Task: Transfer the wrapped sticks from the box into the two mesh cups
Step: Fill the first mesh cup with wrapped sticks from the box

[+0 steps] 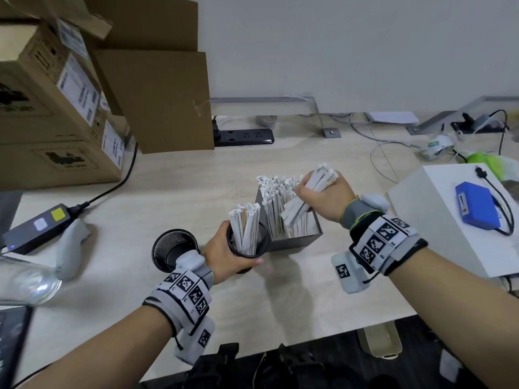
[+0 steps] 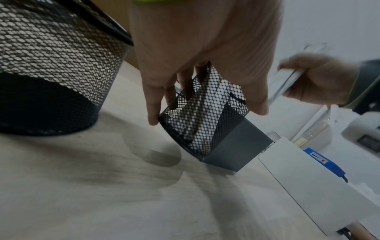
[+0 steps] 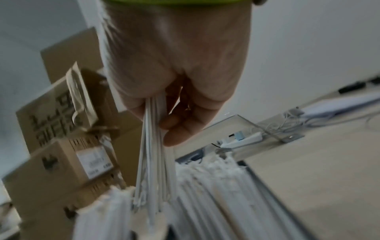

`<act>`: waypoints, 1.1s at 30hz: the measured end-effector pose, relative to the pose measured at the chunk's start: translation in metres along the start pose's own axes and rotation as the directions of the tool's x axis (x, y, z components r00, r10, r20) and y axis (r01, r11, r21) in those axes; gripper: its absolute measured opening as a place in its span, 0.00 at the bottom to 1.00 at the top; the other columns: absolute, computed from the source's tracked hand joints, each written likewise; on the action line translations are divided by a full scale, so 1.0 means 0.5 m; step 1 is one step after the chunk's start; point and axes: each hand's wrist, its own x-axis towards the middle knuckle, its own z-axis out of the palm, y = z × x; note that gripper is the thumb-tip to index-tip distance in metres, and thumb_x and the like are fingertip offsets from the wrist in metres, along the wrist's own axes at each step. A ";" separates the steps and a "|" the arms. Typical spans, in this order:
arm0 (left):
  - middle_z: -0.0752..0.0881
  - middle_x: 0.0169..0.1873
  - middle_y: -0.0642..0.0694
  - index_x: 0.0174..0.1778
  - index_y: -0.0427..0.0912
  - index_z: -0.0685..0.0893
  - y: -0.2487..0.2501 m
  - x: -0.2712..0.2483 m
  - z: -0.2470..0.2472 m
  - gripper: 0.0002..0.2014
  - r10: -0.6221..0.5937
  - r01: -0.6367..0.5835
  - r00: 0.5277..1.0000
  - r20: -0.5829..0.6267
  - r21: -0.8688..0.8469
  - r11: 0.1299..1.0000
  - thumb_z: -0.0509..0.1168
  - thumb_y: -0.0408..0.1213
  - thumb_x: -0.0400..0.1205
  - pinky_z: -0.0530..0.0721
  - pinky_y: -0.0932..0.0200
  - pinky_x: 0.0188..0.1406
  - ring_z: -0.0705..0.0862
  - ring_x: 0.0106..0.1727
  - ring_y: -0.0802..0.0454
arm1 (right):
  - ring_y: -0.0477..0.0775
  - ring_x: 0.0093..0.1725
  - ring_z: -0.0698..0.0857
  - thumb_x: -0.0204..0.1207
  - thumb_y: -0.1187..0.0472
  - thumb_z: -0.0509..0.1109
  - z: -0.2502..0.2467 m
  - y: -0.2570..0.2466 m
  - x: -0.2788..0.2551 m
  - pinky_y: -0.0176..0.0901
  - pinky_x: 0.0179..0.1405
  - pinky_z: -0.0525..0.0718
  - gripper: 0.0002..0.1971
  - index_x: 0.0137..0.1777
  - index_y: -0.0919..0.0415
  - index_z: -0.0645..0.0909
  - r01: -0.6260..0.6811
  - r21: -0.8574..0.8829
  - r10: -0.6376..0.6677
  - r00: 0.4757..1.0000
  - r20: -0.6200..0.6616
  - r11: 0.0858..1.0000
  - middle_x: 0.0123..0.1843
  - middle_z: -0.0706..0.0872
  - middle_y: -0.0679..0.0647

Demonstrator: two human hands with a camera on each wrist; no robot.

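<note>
A grey box at mid-table holds many upright white wrapped sticks. My right hand grips a bundle of wrapped sticks slantwise above the box; the right wrist view shows the bundle hanging from my fingers. My left hand holds a black mesh cup, tilted against the box's left side, with several sticks in it. In the left wrist view my fingers wrap that cup. A second mesh cup stands empty at the left.
Cardboard boxes are stacked at the back left. A power adapter and cable lie at the left, a power strip at the back. A white box carrying a blue device sits at the right. A clear bottle lies near-left.
</note>
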 end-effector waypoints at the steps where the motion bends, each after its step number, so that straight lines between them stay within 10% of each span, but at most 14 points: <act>1: 0.82 0.55 0.58 0.74 0.46 0.71 0.003 0.000 0.000 0.48 0.005 -0.005 1.000 0.007 -0.006 1.000 0.88 0.41 0.60 0.71 0.85 0.46 0.81 0.57 0.58 | 0.44 0.26 0.83 0.72 0.58 0.74 0.004 -0.022 -0.012 0.37 0.27 0.82 0.07 0.33 0.55 0.82 0.037 0.057 -0.038 0.999 0.015 0.998 0.29 0.86 0.50; 9: 0.87 0.55 0.58 0.66 0.51 0.74 0.007 0.002 0.006 0.41 0.027 -0.022 0.999 0.044 -0.112 0.994 0.88 0.39 0.59 0.77 0.81 0.47 0.83 0.52 0.79 | 0.45 0.38 0.83 0.62 0.42 0.81 0.130 -0.037 -0.066 0.39 0.39 0.80 0.20 0.46 0.51 0.79 0.143 -0.215 -0.082 0.959 0.271 0.966 0.40 0.84 0.46; 14: 0.86 0.61 0.59 0.74 0.52 0.72 -0.015 -0.004 -0.004 0.52 -0.008 0.008 1.000 0.000 -0.095 0.995 0.86 0.53 0.53 0.79 0.63 0.62 0.84 0.61 0.64 | 0.41 0.40 0.78 0.68 0.46 0.78 0.121 0.008 -0.059 0.40 0.48 0.78 0.22 0.59 0.49 0.79 0.163 -0.159 -0.162 0.987 0.017 0.974 0.55 0.81 0.45; 20: 0.84 0.57 0.58 0.72 0.47 0.73 -0.022 -0.006 0.004 0.44 -0.058 0.054 0.998 -0.022 -0.124 0.991 0.87 0.38 0.61 0.77 0.63 0.61 0.82 0.61 0.58 | 0.48 0.35 0.80 0.75 0.52 0.73 0.084 0.062 -0.030 0.49 0.49 0.85 0.15 0.61 0.52 0.81 0.006 -0.030 -0.012 0.983 -0.184 1.000 0.50 0.84 0.49; 25: 0.84 0.59 0.62 0.75 0.51 0.70 -0.016 -0.006 0.019 0.50 -0.022 0.024 1.000 0.020 -0.102 0.994 0.88 0.42 0.58 0.74 0.77 0.55 0.82 0.63 0.61 | 0.42 0.55 0.83 0.81 0.56 0.67 0.124 0.030 -0.047 0.25 0.52 0.78 0.23 0.76 0.54 0.72 0.105 0.064 -0.104 0.994 -0.011 0.992 0.63 0.83 0.49; 28: 0.85 0.56 0.62 0.67 0.58 0.72 0.002 -0.008 0.020 0.45 -0.005 0.007 0.999 0.052 -0.047 0.999 0.89 0.41 0.57 0.76 0.77 0.53 0.84 0.57 0.67 | 0.53 0.79 0.69 0.86 0.57 0.58 0.157 0.017 -0.054 0.44 0.78 0.67 0.24 0.81 0.56 0.64 0.274 -0.119 -0.256 0.956 0.146 0.954 0.80 0.71 0.55; 33: 0.87 0.44 0.60 0.51 0.56 0.76 0.009 -0.005 0.020 0.32 -0.011 0.014 0.995 0.101 -0.023 1.000 0.88 0.39 0.58 0.77 0.79 0.42 0.83 0.43 0.80 | 0.54 0.85 0.50 0.87 0.51 0.50 0.191 0.014 -0.070 0.54 0.84 0.44 0.26 0.84 0.51 0.55 0.547 -0.406 -0.362 0.817 0.448 0.732 0.85 0.58 0.51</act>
